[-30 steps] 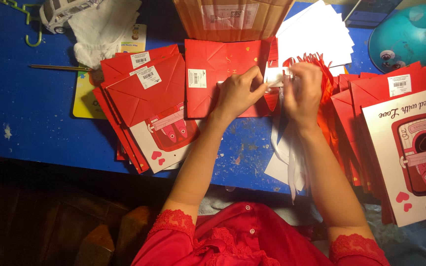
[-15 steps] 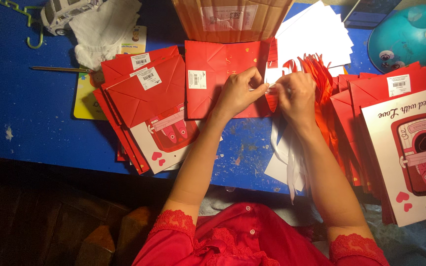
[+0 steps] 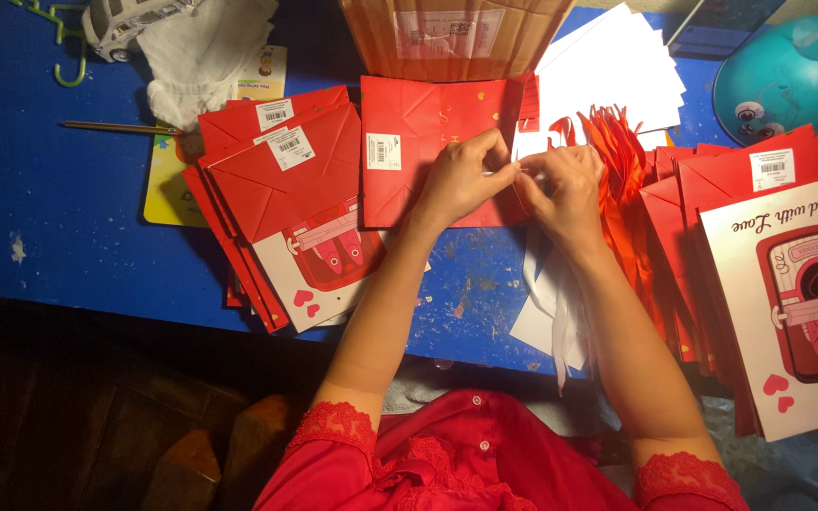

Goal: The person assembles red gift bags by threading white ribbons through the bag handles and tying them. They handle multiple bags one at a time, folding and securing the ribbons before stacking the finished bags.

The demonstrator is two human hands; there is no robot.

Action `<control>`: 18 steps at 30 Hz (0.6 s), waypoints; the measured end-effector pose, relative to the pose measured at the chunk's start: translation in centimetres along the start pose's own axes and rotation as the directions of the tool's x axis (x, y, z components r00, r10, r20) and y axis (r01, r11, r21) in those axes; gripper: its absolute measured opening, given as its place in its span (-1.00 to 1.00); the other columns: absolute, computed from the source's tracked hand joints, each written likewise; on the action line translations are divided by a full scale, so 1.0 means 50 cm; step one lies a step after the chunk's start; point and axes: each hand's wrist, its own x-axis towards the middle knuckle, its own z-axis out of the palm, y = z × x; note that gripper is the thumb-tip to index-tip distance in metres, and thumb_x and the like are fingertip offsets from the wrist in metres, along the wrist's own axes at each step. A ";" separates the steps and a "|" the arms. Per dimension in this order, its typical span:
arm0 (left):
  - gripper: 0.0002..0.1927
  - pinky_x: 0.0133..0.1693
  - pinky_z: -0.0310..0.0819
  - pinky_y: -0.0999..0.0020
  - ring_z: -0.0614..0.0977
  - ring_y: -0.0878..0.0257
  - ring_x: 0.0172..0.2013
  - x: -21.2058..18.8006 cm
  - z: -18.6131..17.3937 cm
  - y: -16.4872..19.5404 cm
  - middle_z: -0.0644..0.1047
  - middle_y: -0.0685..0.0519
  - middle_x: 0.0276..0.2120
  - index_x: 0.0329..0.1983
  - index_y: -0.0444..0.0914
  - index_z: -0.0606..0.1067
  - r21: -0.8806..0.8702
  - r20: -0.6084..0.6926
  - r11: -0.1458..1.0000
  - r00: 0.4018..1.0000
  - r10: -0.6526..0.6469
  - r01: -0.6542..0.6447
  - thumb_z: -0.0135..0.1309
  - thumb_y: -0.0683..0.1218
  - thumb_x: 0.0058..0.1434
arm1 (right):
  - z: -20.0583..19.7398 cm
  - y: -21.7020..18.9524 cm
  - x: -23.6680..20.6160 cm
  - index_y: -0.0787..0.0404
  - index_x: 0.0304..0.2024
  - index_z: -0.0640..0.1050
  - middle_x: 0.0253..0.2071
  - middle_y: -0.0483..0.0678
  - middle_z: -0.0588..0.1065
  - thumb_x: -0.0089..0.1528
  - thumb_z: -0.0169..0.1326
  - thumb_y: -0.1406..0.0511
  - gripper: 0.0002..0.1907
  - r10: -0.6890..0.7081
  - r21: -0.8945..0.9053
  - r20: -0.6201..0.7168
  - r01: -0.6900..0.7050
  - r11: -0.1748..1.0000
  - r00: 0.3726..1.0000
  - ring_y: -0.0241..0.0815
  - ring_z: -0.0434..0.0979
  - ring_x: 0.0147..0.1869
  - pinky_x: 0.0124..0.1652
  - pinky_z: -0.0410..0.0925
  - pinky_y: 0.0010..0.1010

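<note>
1. A flat red paper bag (image 3: 428, 151) is lying at upper centre of the frame on the blue surface (image 3: 49, 208).
2. The left hand (image 3: 461, 180) and right hand (image 3: 565, 189) are meeting at its right edge, fingers pinching narrowly on something small and white.
3. Stacks of red bags (image 3: 276, 199) are sitting left and right.

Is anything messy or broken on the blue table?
The blue painted table has scuffed, chipped patches near its front edge. The stack of flat red paper bags beside the left hand is fanned out crookedly, and white ribbons dangle over the edge below the right hand. Nothing looks torn or spilled.
</note>
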 end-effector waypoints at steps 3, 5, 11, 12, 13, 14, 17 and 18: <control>-0.74 -0.35 0.57 0.26 0.71 0.16 -0.45 -0.001 0.004 0.001 0.60 0.02 -0.53 -0.41 -0.27 0.40 0.062 -0.026 0.998 0.999 0.031 -0.029 0.26 -0.08 0.15 | 0.006 0.012 -0.004 0.14 -0.23 0.63 -0.32 -0.08 0.45 0.23 0.31 0.31 -0.89 0.027 -0.043 0.015 -0.027 0.999 1.000 -0.02 0.40 -0.04 0.18 0.15 -0.12; -0.73 -0.37 0.56 0.23 0.70 0.12 -0.46 -0.002 0.006 0.002 0.59 0.01 -0.54 -0.40 -0.26 0.39 0.104 -0.045 0.993 0.997 0.056 -0.051 0.25 -0.07 0.15 | 0.009 0.017 -0.008 0.16 -0.24 0.62 -0.31 -0.05 0.43 0.25 0.29 0.33 -0.91 0.070 -0.074 0.028 -0.067 0.995 0.997 0.01 0.39 -0.07 0.09 0.17 -0.15; -0.75 -0.37 0.56 0.20 0.70 0.09 -0.46 -0.005 0.004 0.002 0.60 0.03 -0.55 -0.40 -0.24 0.38 0.151 -0.065 0.986 0.995 0.075 -0.065 0.22 -0.06 0.17 | -0.010 0.015 -0.001 0.16 -0.13 0.51 -0.08 -0.09 0.37 0.36 0.14 0.31 -0.91 0.290 0.242 -0.056 -0.269 0.932 0.956 -0.17 0.49 0.00 -0.02 0.35 -0.38; -0.75 -0.37 0.56 0.21 0.71 0.10 -0.46 -0.004 0.004 0.002 0.60 0.04 -0.55 -0.40 -0.23 0.38 0.137 -0.058 0.989 0.996 0.064 -0.056 0.22 -0.06 0.17 | -0.012 0.011 0.000 0.17 -0.12 0.52 -0.07 -0.07 0.42 0.34 0.16 0.34 -0.91 0.202 0.191 -0.078 -0.184 0.964 0.976 -0.13 0.47 0.02 0.03 0.31 -0.33; -0.75 -0.37 0.57 0.22 0.71 0.11 -0.47 -0.004 0.005 0.003 0.60 0.04 -0.55 -0.40 -0.23 0.38 0.123 -0.049 0.991 0.997 0.052 -0.046 0.22 -0.05 0.17 | -0.013 0.006 0.000 0.18 -0.11 0.54 -0.06 -0.04 0.46 0.32 0.18 0.36 -0.89 0.113 0.137 -0.096 -0.100 0.986 0.989 -0.08 0.44 0.04 0.08 0.27 -0.29; -0.75 -0.38 0.57 0.21 0.71 0.11 -0.46 -0.004 0.006 0.003 0.60 0.04 -0.55 -0.39 -0.23 0.38 0.119 -0.048 0.991 0.997 0.059 -0.053 0.22 -0.05 0.17 | -0.013 0.002 -0.001 0.19 -0.10 0.56 -0.04 -0.02 0.50 0.30 0.20 0.39 -0.87 0.023 0.082 -0.109 -0.014 0.997 0.994 -0.03 0.41 0.06 0.13 0.24 -0.24; -0.74 -0.38 0.56 0.20 0.70 0.09 -0.45 -0.003 0.005 0.003 0.60 0.04 -0.53 -0.38 -0.23 0.39 0.123 -0.049 0.990 0.996 0.074 -0.067 0.24 -0.05 0.16 | -0.004 -0.003 0.000 0.17 -0.14 0.61 -0.15 -0.09 0.55 0.20 0.27 0.37 -0.82 -0.102 0.024 -0.038 0.103 0.994 0.994 -0.01 0.43 0.08 0.19 0.15 -0.11; -0.74 -0.38 0.55 0.19 0.70 0.08 -0.45 -0.004 0.004 0.003 0.60 0.04 -0.52 -0.38 -0.23 0.39 0.130 -0.047 0.989 0.996 0.075 -0.069 0.24 -0.04 0.17 | -0.002 -0.001 -0.001 0.16 -0.15 0.61 -0.19 -0.08 0.52 0.20 0.29 0.36 -0.82 -0.071 0.033 -0.028 0.072 0.997 0.997 -0.03 0.42 0.05 0.20 0.15 -0.11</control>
